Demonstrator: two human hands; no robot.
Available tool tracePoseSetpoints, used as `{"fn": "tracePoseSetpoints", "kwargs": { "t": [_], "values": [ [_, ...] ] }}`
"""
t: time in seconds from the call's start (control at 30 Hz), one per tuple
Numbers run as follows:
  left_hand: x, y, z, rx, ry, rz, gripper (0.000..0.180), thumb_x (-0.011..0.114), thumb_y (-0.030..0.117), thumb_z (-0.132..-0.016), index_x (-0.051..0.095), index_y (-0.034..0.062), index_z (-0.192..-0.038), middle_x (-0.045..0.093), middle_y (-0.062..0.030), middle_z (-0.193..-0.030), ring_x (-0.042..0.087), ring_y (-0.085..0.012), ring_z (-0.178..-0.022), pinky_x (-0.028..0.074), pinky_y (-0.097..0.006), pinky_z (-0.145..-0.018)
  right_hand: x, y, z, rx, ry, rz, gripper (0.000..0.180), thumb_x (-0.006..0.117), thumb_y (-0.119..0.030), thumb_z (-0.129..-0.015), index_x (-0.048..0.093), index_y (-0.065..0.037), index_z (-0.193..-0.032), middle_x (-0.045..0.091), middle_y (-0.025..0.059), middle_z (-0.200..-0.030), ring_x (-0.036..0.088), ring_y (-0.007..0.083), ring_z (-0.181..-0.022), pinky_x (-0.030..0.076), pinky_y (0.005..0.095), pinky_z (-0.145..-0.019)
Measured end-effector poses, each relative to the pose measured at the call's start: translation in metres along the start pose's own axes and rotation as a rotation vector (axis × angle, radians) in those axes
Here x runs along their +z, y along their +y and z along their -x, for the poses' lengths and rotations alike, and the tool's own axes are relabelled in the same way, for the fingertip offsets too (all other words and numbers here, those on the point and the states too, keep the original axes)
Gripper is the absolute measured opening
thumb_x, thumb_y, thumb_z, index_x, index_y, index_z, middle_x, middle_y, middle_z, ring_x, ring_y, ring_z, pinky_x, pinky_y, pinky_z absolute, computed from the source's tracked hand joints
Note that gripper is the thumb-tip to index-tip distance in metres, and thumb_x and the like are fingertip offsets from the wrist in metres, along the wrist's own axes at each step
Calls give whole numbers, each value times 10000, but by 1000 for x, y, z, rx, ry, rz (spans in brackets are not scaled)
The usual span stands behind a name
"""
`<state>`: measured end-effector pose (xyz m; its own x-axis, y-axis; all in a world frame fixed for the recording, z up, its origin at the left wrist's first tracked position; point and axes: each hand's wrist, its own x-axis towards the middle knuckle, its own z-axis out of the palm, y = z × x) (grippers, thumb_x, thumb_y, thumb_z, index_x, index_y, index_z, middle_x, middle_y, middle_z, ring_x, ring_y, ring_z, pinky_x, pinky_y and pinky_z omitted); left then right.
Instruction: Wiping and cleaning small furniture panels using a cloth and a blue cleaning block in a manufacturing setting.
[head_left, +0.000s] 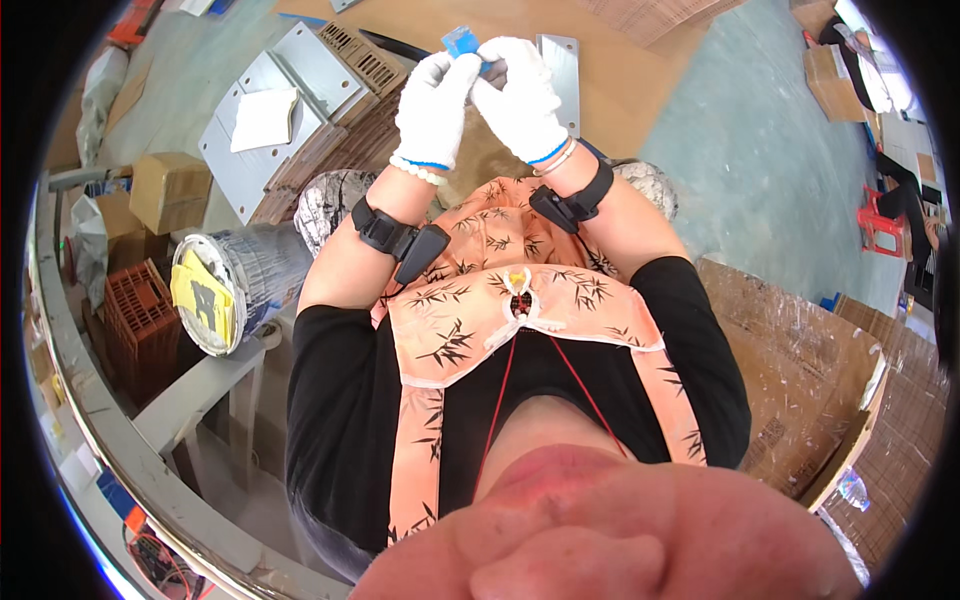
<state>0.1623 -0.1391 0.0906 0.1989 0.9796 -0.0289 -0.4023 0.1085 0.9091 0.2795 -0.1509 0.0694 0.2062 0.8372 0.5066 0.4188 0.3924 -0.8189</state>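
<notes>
Both hands are up at the far side of the scene, close together, and both wear white gloves. The left hand [433,110] and the right hand [520,105] meet at a small blue piece [462,42]. The piece is pinched between the fingertips of both hands, so the fingers are closed narrow on it. Only its top pokes out above the gloves. The rest is hidden, so its full shape cannot be told.

The blue piece looks tiny and light. It seems thin and flat, maybe plastic, and it looks stiff, not floppy. A thing this small could slip out of thick gloves easily. The best place to hold it looks like its flat sides, with fingertips pressing from both sides near the lower edge, as the hands do now.

Under the hands lies a big brown cardboard sheet [620,80] on the floor. Just right of the hands is a grey metal plate [560,65]. To the left lie more grey metal plates [250,165] with holes along their edges. Near left stands a silver bucket [265,270] tipped on its side, with yellow cloth [205,290] inside. An orange crate [140,320] sits beside it. On the right is a cardboard box [800,370].
</notes>
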Motion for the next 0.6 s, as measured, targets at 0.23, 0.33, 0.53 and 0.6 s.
{"fn": "tracePoseSetpoints", "kwargs": {
  "t": [0.23,0.33,0.53,0.6],
  "values": [
    [-33,19,12,0,58,-34,199,656,170,-940,649,-5,-1036,697,-60,-872,649,-105,-701,531,-247,-670,11,-6,5,-75,-203,-28,313,756,-121,-760,619,-83,-1040,641,89,-948,679,207,-787,541,332,-701],
    [-73,35,22,9,208,-360,199,684,190,-921,658,22,-1025,662,-19,-775,600,-85,-634,486,-223,-605,12,-13,6,-61,-311,-79,321,763,-135,-768,626,-77,-1053,659,80,-943,684,189,-776,545,321,-697],
    [-227,73,68,69,729,-515,293,746,239,-869,666,2,-1023,638,-20,-719,580,-98,-628,473,-241,-594,10,-1,7,-16,-397,1,316,767,-122,-782,643,-54,-1064,678,78,-939,692,163,-770,556,295,-707],
    [-297,74,99,26,876,-673,394,762,298,-837,669,-31,-1033,651,-47,-715,601,-116,-643,487,-265,-609,11,6,6,26,-419,25,329,769,-128,-794,639,-38,-1083,684,81,-956,692,167,-794,559,296,-721]
  ]
}}
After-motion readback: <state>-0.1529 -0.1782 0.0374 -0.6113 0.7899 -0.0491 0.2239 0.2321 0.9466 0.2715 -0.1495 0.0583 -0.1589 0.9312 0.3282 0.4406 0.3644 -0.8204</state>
